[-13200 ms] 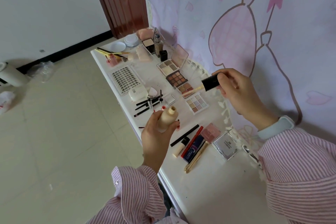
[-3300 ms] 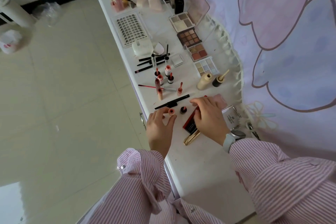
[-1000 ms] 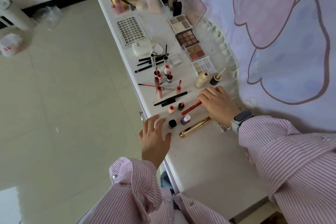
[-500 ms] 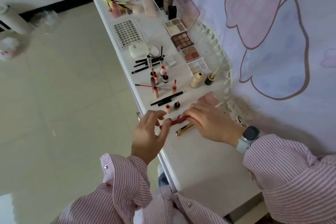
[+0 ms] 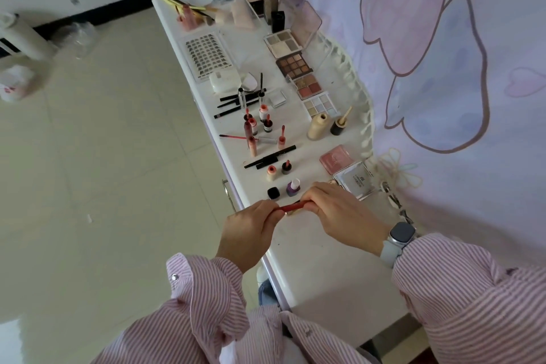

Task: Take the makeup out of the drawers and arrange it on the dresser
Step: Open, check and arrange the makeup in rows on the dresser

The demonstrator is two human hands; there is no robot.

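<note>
1. Your left hand (image 5: 251,226) and your right hand (image 5: 336,210) meet over the near part of the white table (image 5: 322,275), both with curled fingers.
2. Between them you hold a thin red pencil (image 5: 291,206). The left hand pinches one end, the right hand grips the other end, and only the short middle part is visible.
3. The red pencil is lifted a little above the table, almost level, close to the front edge.
4. Just beyond your hands stand a small black cap (image 5: 273,192) and a purple bottle (image 5: 293,187), side by side, not touching the hands.
5. Under the red pencil, near the right fingers, a gold thing shows a little; I cannot tell what it is.
6. To the right of your right hand lies a silver compact (image 5: 356,182), and behind it a pink compact (image 5: 336,158).
7. Farther away, a beige foundation bottle (image 5: 317,126) stands upright, with its black cap and applicator (image 5: 339,125) beside it.
8. Eyeshadow palettes (image 5: 295,65) lie in a row along the wall side.
</note>
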